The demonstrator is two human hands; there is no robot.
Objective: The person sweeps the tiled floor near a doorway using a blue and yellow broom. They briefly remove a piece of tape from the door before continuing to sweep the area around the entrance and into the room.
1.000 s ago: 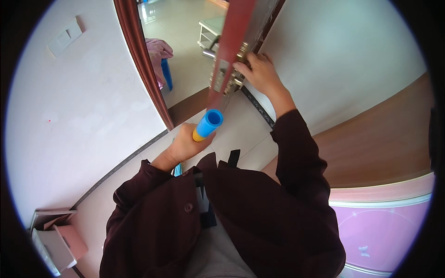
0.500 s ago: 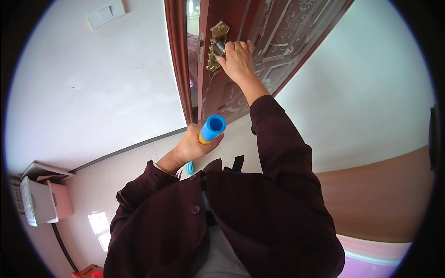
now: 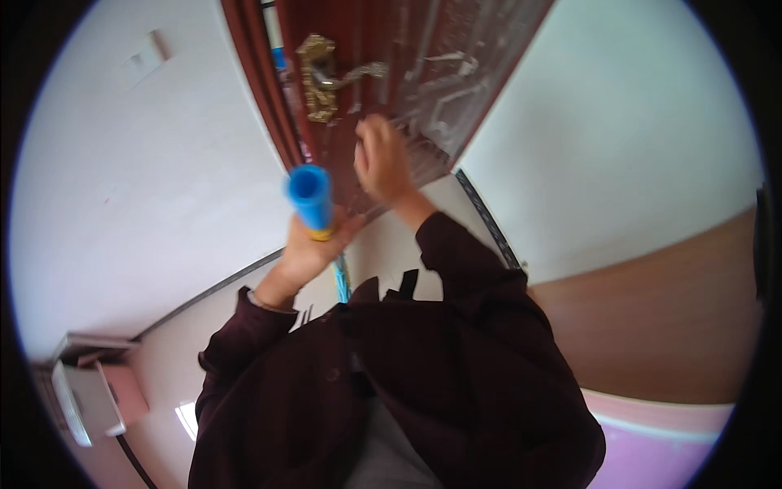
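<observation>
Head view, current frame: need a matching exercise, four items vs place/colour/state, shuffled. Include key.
Items
1. Left grip
2. Right grip
3. Tube
4. Door plate

Descriptions
A. Gold, ornate, on the red-brown door
B. Just below the door lever in the picture, apart from it
C. Blue at its open upper end
D. Closed around something

Pairs: 1-D, 2-B, 3-C, 4-A

Right hand (image 3: 381, 159) is blurred; top edge cuts off the door (image 3: 358, 41); left hand (image 3: 306, 251) partly hides the tube (image 3: 315, 208).
</observation>
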